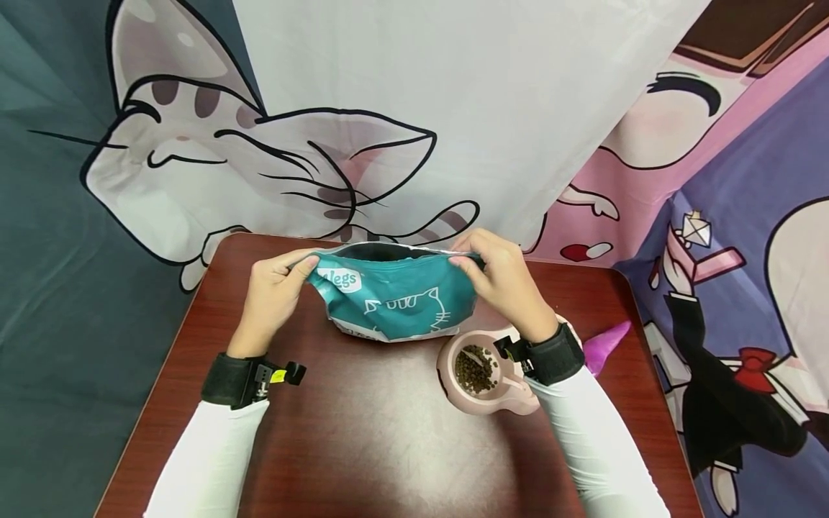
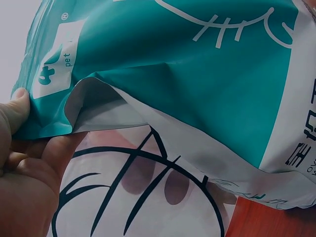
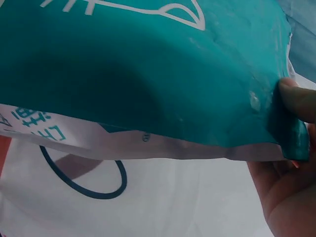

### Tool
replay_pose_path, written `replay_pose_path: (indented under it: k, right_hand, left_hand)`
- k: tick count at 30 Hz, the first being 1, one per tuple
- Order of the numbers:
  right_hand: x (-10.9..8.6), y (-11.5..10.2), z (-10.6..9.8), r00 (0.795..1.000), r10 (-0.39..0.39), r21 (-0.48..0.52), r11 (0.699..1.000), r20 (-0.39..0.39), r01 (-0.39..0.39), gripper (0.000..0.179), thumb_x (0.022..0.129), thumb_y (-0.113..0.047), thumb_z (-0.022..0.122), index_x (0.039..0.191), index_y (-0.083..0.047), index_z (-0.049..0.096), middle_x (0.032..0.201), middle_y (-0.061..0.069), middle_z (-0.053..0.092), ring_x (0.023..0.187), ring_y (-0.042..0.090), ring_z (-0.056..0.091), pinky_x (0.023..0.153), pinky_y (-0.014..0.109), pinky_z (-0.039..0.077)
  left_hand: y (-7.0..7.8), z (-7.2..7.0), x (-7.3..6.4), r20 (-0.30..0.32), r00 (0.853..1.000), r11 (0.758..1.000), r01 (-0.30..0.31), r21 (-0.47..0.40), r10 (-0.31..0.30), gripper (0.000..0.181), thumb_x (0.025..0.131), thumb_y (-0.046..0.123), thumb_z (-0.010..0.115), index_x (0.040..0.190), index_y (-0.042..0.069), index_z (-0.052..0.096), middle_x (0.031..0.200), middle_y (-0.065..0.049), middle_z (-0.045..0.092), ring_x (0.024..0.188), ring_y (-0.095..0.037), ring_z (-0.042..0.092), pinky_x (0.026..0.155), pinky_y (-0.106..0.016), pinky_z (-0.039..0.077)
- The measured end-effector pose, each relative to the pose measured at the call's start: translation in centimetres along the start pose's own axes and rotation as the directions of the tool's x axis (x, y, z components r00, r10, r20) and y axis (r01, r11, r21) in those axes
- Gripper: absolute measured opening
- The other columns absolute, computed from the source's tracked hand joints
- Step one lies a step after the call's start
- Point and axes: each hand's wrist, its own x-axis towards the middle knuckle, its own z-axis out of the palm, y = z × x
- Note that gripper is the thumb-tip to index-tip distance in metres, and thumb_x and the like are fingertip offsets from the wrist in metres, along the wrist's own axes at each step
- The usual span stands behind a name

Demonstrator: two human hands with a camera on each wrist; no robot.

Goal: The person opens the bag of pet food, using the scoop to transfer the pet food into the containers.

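A teal pet food bag [image 1: 395,295] with a white cat drawing stands at the far side of the table, its top edge parted in the middle. At the bag's upper left corner my left hand [image 1: 273,298] pinches the edge between thumb and fingers. My right hand [image 1: 501,277] grips the upper right corner the same way. In the left wrist view, the thumb of the left hand [image 2: 29,163] lies over the bag's corner, near a white logo. The right wrist view has the right hand [image 3: 291,182] holding the other corner. The bag's contents are hidden.
Below my right wrist sits a pale pink bowl [image 1: 447,370] with brown kibble [image 1: 475,369] and a scoop-like piece in it. A purple object [image 1: 605,347] lies at the right, partly behind the sleeve. Printed cloth [image 1: 518,108] hangs behind the brown table [image 1: 363,432].
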Motion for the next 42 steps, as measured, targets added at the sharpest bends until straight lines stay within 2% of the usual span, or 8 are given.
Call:
replay_pose_path:
  k: [3, 6, 11, 17, 26, 33, 38, 42]
  right_hand:
    - [0.1, -0.4, -0.1, 1.0, 0.021, -0.025, 0.999, 0.021, -0.021, 0.005, 0.093, -0.007, 0.076, 0.095, -0.006, 0.071, 0.099, 0.006, 0.073, 0.097, 0.021, 0.071, 0.088, 0.037, 0.056]
    - [0.1, -1.0, -0.1, 0.998, 0.035, -0.137, 0.99, 0.055, -0.027, 0.014, 0.094, -0.011, 0.075, 0.107, -0.005, 0.072, 0.106, 0.008, 0.072, 0.102, 0.023, 0.069, 0.091, 0.041, 0.056]
    - [0.5, -2.2, 0.4, 0.995, -0.012, -0.35, 0.936, 0.102, 0.048, 0.034, 0.095, -0.024, 0.077, 0.123, -0.005, 0.07, 0.117, 0.01, 0.072, 0.11, 0.027, 0.066, 0.094, 0.042, 0.057]
    - [1.1, -2.7, 1.0, 0.997, -0.028, -0.391, 0.919, 0.076, 0.055, 0.014, 0.096, -0.02, 0.075, 0.104, -0.008, 0.074, 0.098, 0.006, 0.071, 0.093, 0.024, 0.065, 0.078, 0.038, 0.058]
    - [1.3, -2.9, 1.3, 1.0, 0.017, -0.442, 0.897, 0.008, -0.012, 0.012, 0.092, -0.021, 0.08, 0.09, -0.012, 0.073, 0.077, 0.001, 0.061, 0.068, 0.019, 0.059, 0.053, 0.036, 0.049]
    - [1.3, -2.8, 1.5, 0.999, 0.02, -0.413, 0.91, -0.034, -0.032, 0.01, 0.091, -0.022, 0.08, 0.085, -0.016, 0.074, 0.073, -0.003, 0.06, 0.064, 0.016, 0.058, 0.049, 0.035, 0.044]
    - [1.3, -2.8, 1.5, 0.999, 0.011, -0.396, 0.918, -0.039, -0.025, 0.012, 0.091, -0.023, 0.08, 0.083, -0.017, 0.073, 0.072, -0.003, 0.06, 0.062, 0.015, 0.057, 0.048, 0.034, 0.042]
    - [1.3, -2.8, 1.6, 0.999, 0.017, -0.382, 0.924, -0.034, -0.028, 0.012, 0.091, -0.023, 0.079, 0.084, -0.017, 0.072, 0.072, -0.003, 0.06, 0.062, 0.015, 0.057, 0.048, 0.034, 0.042]
  left_hand:
    - [0.0, 0.0, 0.0, 0.0, 1.0, 1.0, -0.004, 0.001, 0.004, 0.025, 0.103, 0.018, 0.065, 0.122, 0.007, 0.077, 0.117, -0.015, 0.075, 0.107, 0.006, 0.067, 0.092, -0.012, 0.051]
    - [-0.1, 0.0, 0.0, -0.002, 1.0, 1.0, -0.01, 0.0, 0.01, 0.025, 0.103, 0.018, 0.065, 0.122, 0.006, 0.077, 0.116, -0.013, 0.076, 0.106, 0.005, 0.068, 0.092, -0.012, 0.051]
    - [-0.3, 0.1, -0.1, -0.006, 1.0, 1.0, -0.011, -0.002, 0.011, 0.025, 0.103, 0.018, 0.065, 0.122, 0.008, 0.077, 0.114, -0.009, 0.077, 0.105, 0.004, 0.068, 0.091, -0.012, 0.052]
    - [-0.3, 0.2, -0.1, -0.006, 1.0, 1.0, -0.003, -0.007, 0.003, 0.025, 0.103, 0.019, 0.065, 0.122, 0.006, 0.077, 0.116, -0.013, 0.076, 0.106, 0.005, 0.068, 0.092, -0.012, 0.051]
    - [-0.6, 0.2, -0.1, -0.007, 1.0, 1.0, -0.004, 0.011, 0.004, 0.027, 0.104, 0.019, 0.064, 0.123, 0.006, 0.076, 0.116, -0.017, 0.075, 0.105, 0.006, 0.067, 0.091, -0.011, 0.051]
    - [-0.2, 0.2, -0.1, -0.002, 1.0, 1.0, 0.009, 0.025, -0.009, 0.027, 0.104, 0.018, 0.064, 0.125, 0.006, 0.075, 0.118, -0.015, 0.075, 0.104, 0.007, 0.066, 0.089, -0.01, 0.05]
    - [0.8, 0.1, -0.2, 0.014, 1.0, 0.997, -0.02, 0.074, 0.019, 0.025, 0.102, 0.018, 0.067, 0.125, 0.013, 0.076, 0.119, -0.008, 0.076, 0.064, 0.001, 0.054, 0.057, -0.016, 0.042]
    - [2.1, -0.1, -0.2, 0.054, 0.99, 0.969, -0.139, 0.203, 0.131, 0.028, 0.099, 0.014, 0.071, 0.127, 0.015, 0.075, 0.116, -0.005, 0.077, 0.045, -0.007, 0.036, 0.043, -0.023, 0.031]
